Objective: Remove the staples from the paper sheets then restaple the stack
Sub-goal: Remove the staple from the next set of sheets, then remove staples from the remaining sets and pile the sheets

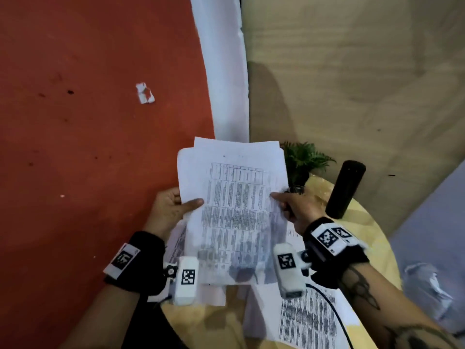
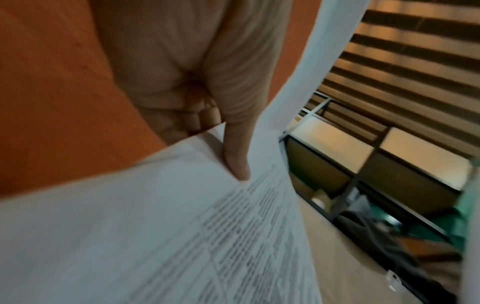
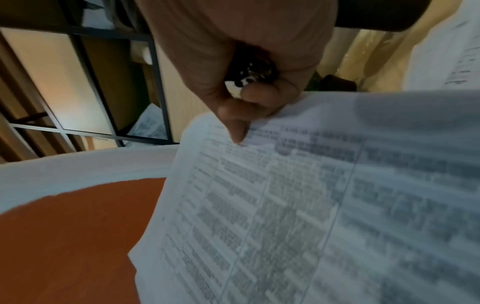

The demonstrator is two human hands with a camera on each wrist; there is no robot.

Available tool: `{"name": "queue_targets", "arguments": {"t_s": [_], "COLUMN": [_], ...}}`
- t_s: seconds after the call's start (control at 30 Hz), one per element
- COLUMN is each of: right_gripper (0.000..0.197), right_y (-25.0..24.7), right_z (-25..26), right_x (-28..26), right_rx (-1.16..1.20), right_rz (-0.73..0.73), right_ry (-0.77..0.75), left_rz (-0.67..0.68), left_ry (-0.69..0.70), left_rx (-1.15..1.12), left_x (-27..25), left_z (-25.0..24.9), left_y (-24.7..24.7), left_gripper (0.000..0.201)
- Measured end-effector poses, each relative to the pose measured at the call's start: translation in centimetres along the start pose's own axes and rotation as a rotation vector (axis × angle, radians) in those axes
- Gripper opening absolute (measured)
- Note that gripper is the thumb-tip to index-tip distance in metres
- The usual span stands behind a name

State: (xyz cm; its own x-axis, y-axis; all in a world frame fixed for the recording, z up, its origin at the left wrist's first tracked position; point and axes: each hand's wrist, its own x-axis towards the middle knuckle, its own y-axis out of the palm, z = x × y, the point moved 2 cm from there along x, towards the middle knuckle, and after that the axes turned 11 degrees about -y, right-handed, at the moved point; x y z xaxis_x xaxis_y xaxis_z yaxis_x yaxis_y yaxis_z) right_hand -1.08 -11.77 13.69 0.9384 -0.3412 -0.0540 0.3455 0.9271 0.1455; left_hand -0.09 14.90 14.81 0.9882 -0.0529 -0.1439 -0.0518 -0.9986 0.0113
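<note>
A small pot (image 1: 298,176) at the table's (image 1: 221,321) far edge holds a green plant (image 1: 305,157). I hold the stack (image 1: 234,197) in the air above the table, its sheets fanned unevenly at the top, printed with dense tables. My left hand (image 1: 171,210) pinches its left edge, thumb on top. My right hand (image 1: 294,207) pinches the right edge, with a small dark tool (image 3: 250,72) tucked in the curled fingers. More sheets (image 1: 307,321) lie on the table.

1. The print on the stack of paper (image 1: 234,197) is too blurred to read in any view.
2. The left hand (image 1: 171,210) has its fingers hidden behind the sheets.
3. A small dark object (image 3: 249,72) in the right hand (image 1: 299,210) cannot be identified.
</note>
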Motion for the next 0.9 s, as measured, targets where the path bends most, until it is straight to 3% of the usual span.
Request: {"name": "queue_targets", "arguments": {"t_s": [0.07,0.17,0.23,0.4,0.53,0.6,0.67,0.7,0.77,0.83,0.9], "right_gripper": [0.027,0.028,0.032,0.020,0.029,0.029,0.026,0.022,0.012,0.024,0.035], "right_y": [0.6,-0.7,-3.0,-8.6,-11.6,-12.7,-13.1,-13.1,-12.7,-12.8,-12.7], "right_z": [-1.6,-4.3,-7.4,-16.1,-20.6,-21.8,-22.7,-22.9,-22.6,-22.3,-22.0], "right_x": [0.1,0.4,0.2,-2.0,-3.3,-3.6,-3.6,-3.7,-3.9,-3.9,-4.3], "right_rx": [-0.023,-0.051,-0.170,-0.659,-0.791,-0.841,-0.914,-0.950,-1.005,-1.036,-1.048], "right_rz": [-0.001,-0.112,-0.117,0.098,0.291,0.284,0.292,0.304,0.306,0.314,0.310], "right_ry": [0.044,0.102,0.130,0.307,0.474,0.501,0.473,0.457,0.432,0.426,0.442], "left_rz": [-0.097,-0.176,-0.235,-0.229,-0.246,-0.263,-0.309,-0.339,-0.359,-0.190,0.055], "left_ry": [-0.048,-0.114,-0.194,-0.381,-0.483,-0.556,-0.599,-0.559,-0.357,-0.165,-0.148], "left_rx": [0.021,0.106,0.233,0.510,0.617,0.708,0.861,0.941,1.086,1.103,1.042], "left_x": [1.6,4.6,6.8,11.3,13.4,14.3,14.9,14.7,14.1,13.0,11.4], "left_z": [1.5,3.8,6.3,12.7,17.2,18.8,19.5,19.1,17.6,16.8,17.4], "left_y": [-2.1,-5.6,-7.9,-10.1,-10.4,-10.6,-10.0,-8.6,-4.5,1.6,8.3], "left_gripper": [0.021,0.018,0.029,0.036,0.041,0.053,0.078,0.086,0.077,0.055,0.045]}}
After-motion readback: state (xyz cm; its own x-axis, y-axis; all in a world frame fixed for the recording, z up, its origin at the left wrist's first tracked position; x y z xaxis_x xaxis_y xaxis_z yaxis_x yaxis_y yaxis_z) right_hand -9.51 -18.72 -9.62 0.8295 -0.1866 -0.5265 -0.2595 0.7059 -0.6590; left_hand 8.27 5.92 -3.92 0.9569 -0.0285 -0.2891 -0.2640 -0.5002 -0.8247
